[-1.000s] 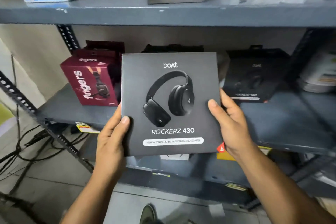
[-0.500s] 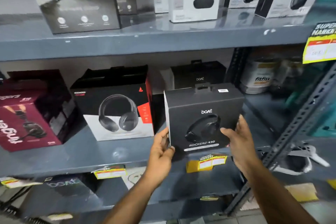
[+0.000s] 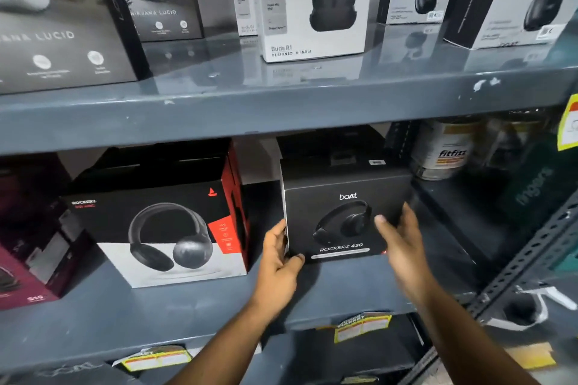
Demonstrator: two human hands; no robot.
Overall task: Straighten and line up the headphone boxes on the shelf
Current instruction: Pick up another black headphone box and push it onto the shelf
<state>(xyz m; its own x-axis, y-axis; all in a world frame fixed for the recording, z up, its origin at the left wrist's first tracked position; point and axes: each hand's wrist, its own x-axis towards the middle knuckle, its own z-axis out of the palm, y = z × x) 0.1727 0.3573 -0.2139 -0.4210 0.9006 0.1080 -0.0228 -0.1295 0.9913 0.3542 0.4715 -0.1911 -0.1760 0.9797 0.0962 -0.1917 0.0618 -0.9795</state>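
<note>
A black Rockerz 430 headphone box (image 3: 341, 194) stands upright on the grey middle shelf (image 3: 175, 306), facing me. My left hand (image 3: 278, 255) grips its lower left corner and edge. My right hand (image 3: 402, 244) lies against its right side, thumb across the front. To its left stands a black, white and red headphone box (image 3: 162, 228), turned slightly. A maroon box (image 3: 28, 247) sits at the far left. Another dark box (image 3: 331, 142) stands behind the held one.
The upper shelf (image 3: 312, 97) carries several earbud boxes, among them a white Buds R1 box (image 3: 312, 0). A tin (image 3: 444, 150) stands at the right back of the middle shelf. A perforated metal upright (image 3: 531, 256) runs along the right. Yellow price tags (image 3: 359, 325) hang on the shelf edge.
The box went from in front of me onto the middle shelf and has slid further back. The view has moved closer and upward.
</note>
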